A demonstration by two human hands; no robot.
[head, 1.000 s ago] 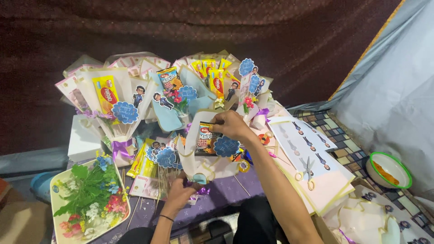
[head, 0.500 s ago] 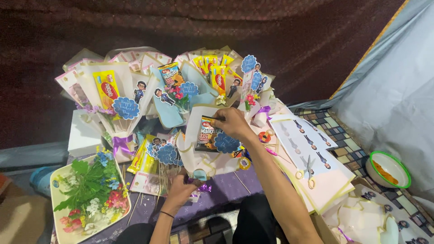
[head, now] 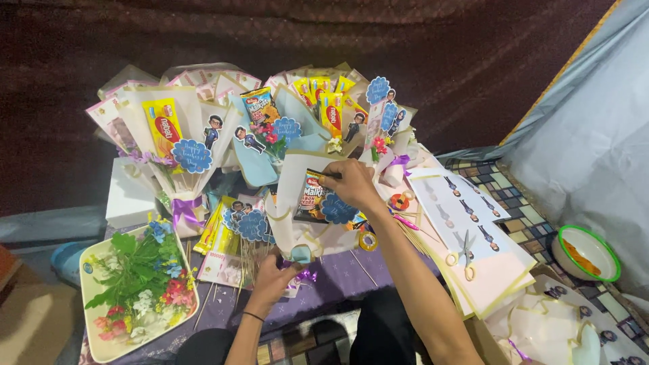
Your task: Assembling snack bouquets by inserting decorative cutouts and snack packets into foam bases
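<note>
My left hand [head: 276, 277] grips the gathered base of a cream paper snack bouquet [head: 296, 233], by a small purple ribbon. My right hand [head: 351, 186] rests on the bouquet's top, fingers pinching the dark snack packet [head: 312, 196] tucked inside it. A round blue scalloped tag [head: 338, 209] sits just below that hand on the bouquet's front. Finished snack bouquets [head: 169, 135] with yellow packets, blue tags and small cartoon figure cut-outs stand in a row behind.
A cream tray of artificial flowers [head: 138, 290] lies at the left. Sheets of printed figure cut-outs with scissors [head: 465, 253] lie at the right, beside a tape roll [head: 368, 241] and skewers. A green-rimmed white bowl [head: 587, 253] sits at the far right. A white box [head: 128, 196] stands at left.
My right hand has stayed at the top of the bouquet, shifting slightly on the packet. My left hand keeps its hold on the base.
</note>
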